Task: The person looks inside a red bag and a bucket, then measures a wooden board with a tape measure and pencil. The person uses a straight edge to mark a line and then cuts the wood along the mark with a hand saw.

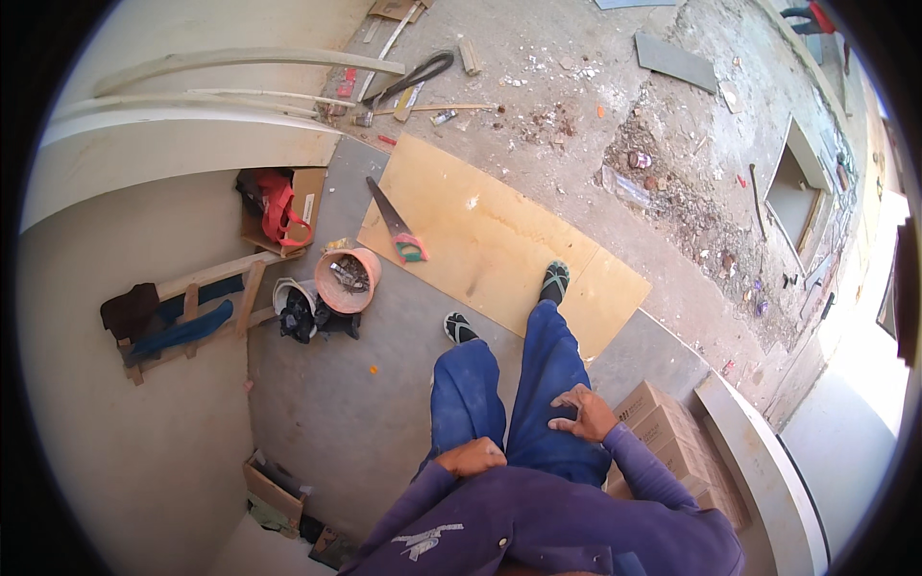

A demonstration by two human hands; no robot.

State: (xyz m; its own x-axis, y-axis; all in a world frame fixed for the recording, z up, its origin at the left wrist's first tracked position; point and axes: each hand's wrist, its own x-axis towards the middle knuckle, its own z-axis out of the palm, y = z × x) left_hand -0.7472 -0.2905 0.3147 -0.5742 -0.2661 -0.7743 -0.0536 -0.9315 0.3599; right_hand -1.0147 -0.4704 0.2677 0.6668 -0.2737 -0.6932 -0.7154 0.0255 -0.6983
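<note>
My left hand point(471, 458) is curled closed at my waist, knuckles up, against the front of my purple jacket point(547, 514). Its fingertips are hidden, so I cannot see whether anything is inside. Over my right thigh hovers my right hand point(586, 415), fingers bent and thumb apart, with nothing visible between them. I stand with one sandalled foot point(554, 280) on a yellowish wooden board point(499, 235) and the other on the grey floor beside it. A handsaw point(394, 221) with a red and green handle lies across the board's left part, away from both hands.
Left of the board stand a pinkish bucket point(329, 296) with debris inside and a paler bucket point(281, 293). Stacked cartons point(663, 437) are close on my right. Beyond the board lie rubble point(663, 206), a grey panel point(675, 61) and wood strips. Another person point(821, 17) shows far right.
</note>
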